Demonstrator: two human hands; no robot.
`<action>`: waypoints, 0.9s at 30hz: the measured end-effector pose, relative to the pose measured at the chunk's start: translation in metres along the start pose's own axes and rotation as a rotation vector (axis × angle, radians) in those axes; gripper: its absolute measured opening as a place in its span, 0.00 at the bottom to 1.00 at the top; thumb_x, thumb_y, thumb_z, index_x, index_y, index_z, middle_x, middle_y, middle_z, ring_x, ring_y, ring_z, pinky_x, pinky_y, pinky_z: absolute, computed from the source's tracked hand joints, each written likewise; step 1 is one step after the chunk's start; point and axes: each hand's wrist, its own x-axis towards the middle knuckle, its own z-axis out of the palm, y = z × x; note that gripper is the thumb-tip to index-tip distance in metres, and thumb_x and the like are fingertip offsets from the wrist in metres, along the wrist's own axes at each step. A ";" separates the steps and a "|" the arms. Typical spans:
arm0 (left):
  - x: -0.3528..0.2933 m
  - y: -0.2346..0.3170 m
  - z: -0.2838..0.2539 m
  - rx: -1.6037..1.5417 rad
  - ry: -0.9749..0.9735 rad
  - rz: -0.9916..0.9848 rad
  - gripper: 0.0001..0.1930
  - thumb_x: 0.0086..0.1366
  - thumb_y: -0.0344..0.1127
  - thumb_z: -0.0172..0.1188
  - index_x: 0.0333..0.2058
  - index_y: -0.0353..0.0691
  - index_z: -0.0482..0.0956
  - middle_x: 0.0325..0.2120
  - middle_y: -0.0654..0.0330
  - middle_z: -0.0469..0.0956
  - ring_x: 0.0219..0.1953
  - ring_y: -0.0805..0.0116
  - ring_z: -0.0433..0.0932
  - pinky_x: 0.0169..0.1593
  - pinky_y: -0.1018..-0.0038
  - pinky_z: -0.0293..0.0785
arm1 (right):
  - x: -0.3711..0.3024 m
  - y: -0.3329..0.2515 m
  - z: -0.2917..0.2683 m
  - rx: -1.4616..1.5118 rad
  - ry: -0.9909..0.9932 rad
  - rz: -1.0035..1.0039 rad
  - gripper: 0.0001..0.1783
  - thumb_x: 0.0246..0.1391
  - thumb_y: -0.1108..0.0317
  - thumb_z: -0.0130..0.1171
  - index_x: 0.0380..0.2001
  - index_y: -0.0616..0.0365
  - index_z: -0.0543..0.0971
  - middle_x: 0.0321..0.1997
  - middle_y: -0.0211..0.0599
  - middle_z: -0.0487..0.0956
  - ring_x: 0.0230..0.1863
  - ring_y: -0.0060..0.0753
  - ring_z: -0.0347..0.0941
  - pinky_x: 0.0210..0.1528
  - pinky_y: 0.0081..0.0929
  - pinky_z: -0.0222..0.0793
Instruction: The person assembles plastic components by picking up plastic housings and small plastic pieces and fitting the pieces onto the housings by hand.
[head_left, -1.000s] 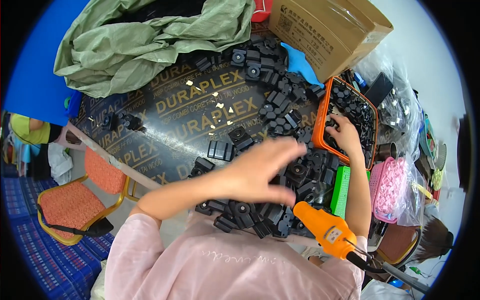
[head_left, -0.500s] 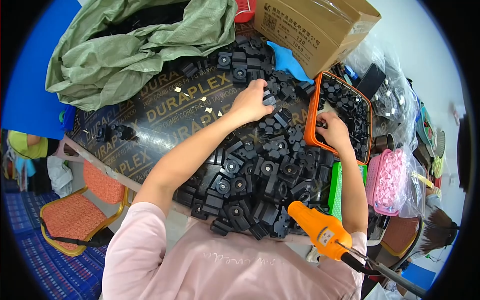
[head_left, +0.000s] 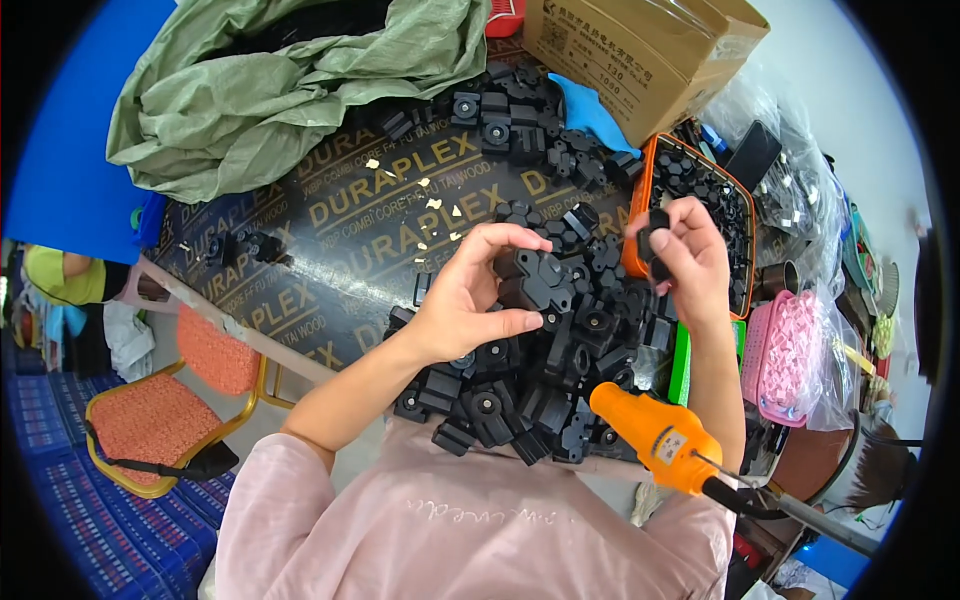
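Observation:
My left hand grips a black plastic housing between thumb and fingers, its lobed flat face turned to the right. It is held over a heap of similar black housings on the dark printed board. To the right, my right hand pinches a small black plastic part with thumb and fingers, raised by the left rim of an orange basket. That basket contains many small black parts. The two held pieces are apart.
An orange tool on a cable hangs near my right forearm. A green basket and a pink basket of pink pieces stand right. Behind are a cardboard box, a blue scoop-like piece and a green sack.
My left hand has come back toward me from the far heap with a black housing. My right hand has lifted out of the orange basket with a small black part.

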 end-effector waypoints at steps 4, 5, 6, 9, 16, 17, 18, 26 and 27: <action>-0.008 0.008 0.012 -0.027 0.015 -0.007 0.32 0.45 0.20 0.65 0.50 0.39 0.61 0.48 0.60 0.63 0.51 0.70 0.63 0.52 0.73 0.63 | -0.006 -0.020 0.024 0.058 -0.230 0.141 0.11 0.48 0.73 0.55 0.30 0.54 0.62 0.37 0.45 0.77 0.24 0.13 0.69 0.13 0.06 0.59; -0.009 0.010 0.014 -0.019 0.019 -0.004 0.32 0.45 0.20 0.65 0.50 0.39 0.61 0.48 0.60 0.63 0.51 0.70 0.64 0.52 0.74 0.64 | -0.007 -0.021 0.028 0.065 -0.269 0.184 0.11 0.49 0.75 0.55 0.30 0.53 0.62 0.37 0.43 0.77 0.23 0.09 0.66 0.14 0.06 0.59; -0.009 0.012 0.015 -0.020 0.020 0.000 0.32 0.45 0.20 0.65 0.50 0.39 0.61 0.48 0.60 0.63 0.51 0.70 0.64 0.52 0.74 0.64 | -0.009 -0.020 0.030 0.131 -0.286 0.171 0.12 0.49 0.76 0.56 0.32 0.55 0.63 0.38 0.43 0.77 0.28 0.14 0.70 0.16 0.08 0.64; -0.009 0.017 0.019 -0.036 0.003 -0.010 0.33 0.46 0.19 0.65 0.50 0.39 0.60 0.46 0.61 0.63 0.50 0.70 0.65 0.51 0.73 0.64 | -0.013 -0.014 0.033 0.231 -0.320 0.053 0.13 0.48 0.77 0.57 0.35 0.57 0.64 0.36 0.41 0.76 0.31 0.18 0.72 0.19 0.11 0.67; -0.011 0.012 0.019 0.317 0.052 0.260 0.33 0.45 0.16 0.62 0.49 0.42 0.56 0.44 0.52 0.64 0.48 0.62 0.67 0.51 0.69 0.66 | -0.024 -0.027 0.034 0.269 -0.286 0.086 0.18 0.46 0.81 0.56 0.43 0.64 0.68 0.33 0.40 0.75 0.26 0.31 0.76 0.26 0.22 0.74; -0.014 0.012 0.022 0.399 0.115 0.245 0.32 0.46 0.18 0.62 0.49 0.40 0.58 0.44 0.53 0.64 0.48 0.65 0.67 0.50 0.72 0.66 | -0.025 -0.027 0.033 0.296 -0.321 0.089 0.17 0.47 0.80 0.56 0.42 0.65 0.68 0.34 0.41 0.75 0.29 0.34 0.77 0.29 0.24 0.76; -0.015 0.013 0.024 0.482 0.179 0.229 0.31 0.46 0.19 0.63 0.50 0.39 0.60 0.43 0.54 0.65 0.48 0.68 0.67 0.49 0.75 0.67 | -0.026 -0.027 0.037 0.395 -0.356 0.121 0.14 0.48 0.80 0.55 0.40 0.66 0.69 0.34 0.43 0.75 0.32 0.38 0.78 0.32 0.26 0.77; -0.003 0.021 0.024 0.936 0.165 0.604 0.31 0.37 0.15 0.59 0.45 0.41 0.67 0.43 0.50 0.64 0.43 0.51 0.68 0.43 0.66 0.69 | -0.034 -0.026 0.043 0.330 -0.485 0.194 0.14 0.48 0.84 0.52 0.40 0.66 0.68 0.32 0.43 0.76 0.33 0.37 0.77 0.34 0.26 0.76; -0.002 0.020 0.023 0.919 0.149 0.628 0.31 0.36 0.16 0.59 0.44 0.41 0.67 0.45 0.49 0.64 0.44 0.50 0.68 0.44 0.66 0.69 | -0.034 -0.026 0.045 0.330 -0.488 0.196 0.14 0.48 0.84 0.52 0.40 0.66 0.68 0.32 0.43 0.76 0.33 0.37 0.77 0.34 0.26 0.76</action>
